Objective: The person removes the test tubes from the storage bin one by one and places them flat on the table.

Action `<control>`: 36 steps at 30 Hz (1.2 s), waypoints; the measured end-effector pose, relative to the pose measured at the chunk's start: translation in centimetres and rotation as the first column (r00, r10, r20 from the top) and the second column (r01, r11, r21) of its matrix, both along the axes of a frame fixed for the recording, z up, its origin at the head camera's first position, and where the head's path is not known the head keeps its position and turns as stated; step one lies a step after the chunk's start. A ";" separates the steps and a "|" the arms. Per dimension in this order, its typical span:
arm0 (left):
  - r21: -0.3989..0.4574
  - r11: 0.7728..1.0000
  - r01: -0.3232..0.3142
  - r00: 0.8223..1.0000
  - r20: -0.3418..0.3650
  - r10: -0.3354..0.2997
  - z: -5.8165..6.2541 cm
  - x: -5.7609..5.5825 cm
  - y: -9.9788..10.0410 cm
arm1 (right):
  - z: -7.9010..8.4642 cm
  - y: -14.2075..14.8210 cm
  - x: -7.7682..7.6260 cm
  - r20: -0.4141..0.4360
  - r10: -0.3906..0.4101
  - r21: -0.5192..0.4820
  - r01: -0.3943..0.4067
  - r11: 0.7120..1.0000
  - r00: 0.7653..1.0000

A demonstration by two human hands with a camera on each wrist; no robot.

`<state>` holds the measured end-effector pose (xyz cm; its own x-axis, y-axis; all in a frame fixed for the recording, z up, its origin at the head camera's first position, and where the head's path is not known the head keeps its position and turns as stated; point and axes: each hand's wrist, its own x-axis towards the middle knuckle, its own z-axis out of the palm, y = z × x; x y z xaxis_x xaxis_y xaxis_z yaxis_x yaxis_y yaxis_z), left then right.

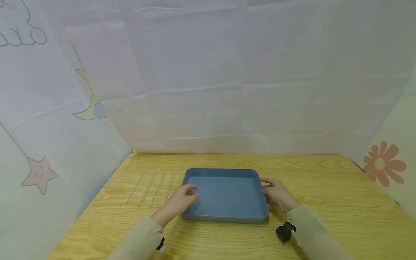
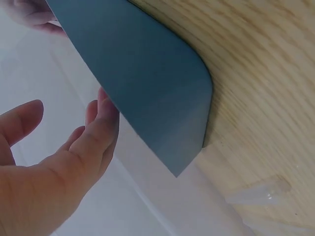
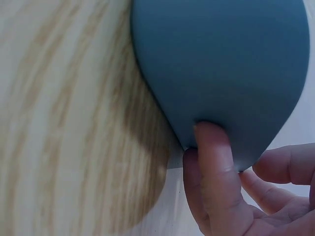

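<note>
A shallow blue rectangular tray (image 1: 224,219) sits on the wooden table, its inside bare. My left hand (image 1: 182,200) is at the tray's left side, over the rim, thumb and fingers spread apart. In the left wrist view, that hand's fingertips (image 2: 109,105) meet the rim while the thumb stands away from it. At the opposite side is my right hand (image 1: 277,193), outside the wall. Seen from the right wrist, a finger (image 3: 214,152) touches the tray's outer wall (image 3: 216,73), with the thumb near the rim.
Several clear, thin tubes or rods (image 1: 134,188) lie roughly parallel on the table (image 1: 331,202) left of the tray. A pale printed sheet (image 1: 240,83) rises behind the table and along its sides. Black wrist devices (image 1: 284,233) sit at the sleeves.
</note>
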<state>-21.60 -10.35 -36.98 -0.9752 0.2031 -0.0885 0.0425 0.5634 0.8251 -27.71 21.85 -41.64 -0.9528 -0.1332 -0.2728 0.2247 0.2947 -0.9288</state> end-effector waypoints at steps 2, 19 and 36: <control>0.002 1.000 0.002 1.000 0.006 -0.002 0.2 -0.1 0.2 | 0.0 0.0 0.0 0.000 0.002 -0.001 -0.002 1.000 1.000; 0.010 0.999 0.040 0.997 0.071 -0.041 0.6 -1.1 1.6 | 0.0 0.2 0.2 -0.052 0.028 0.024 -0.026 0.999 0.998; 0.022 1.000 0.022 0.991 0.129 -0.025 -0.7 -2.0 3.5 | 0.0 0.3 0.1 -0.034 0.030 0.017 -0.030 0.999 0.999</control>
<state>-23.62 -6.89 -37.71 -0.9508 0.2290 -0.2087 -0.0518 0.5464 0.8359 -27.65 22.12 -41.66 -0.9572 -0.1575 -0.2427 0.1839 0.3163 -0.9307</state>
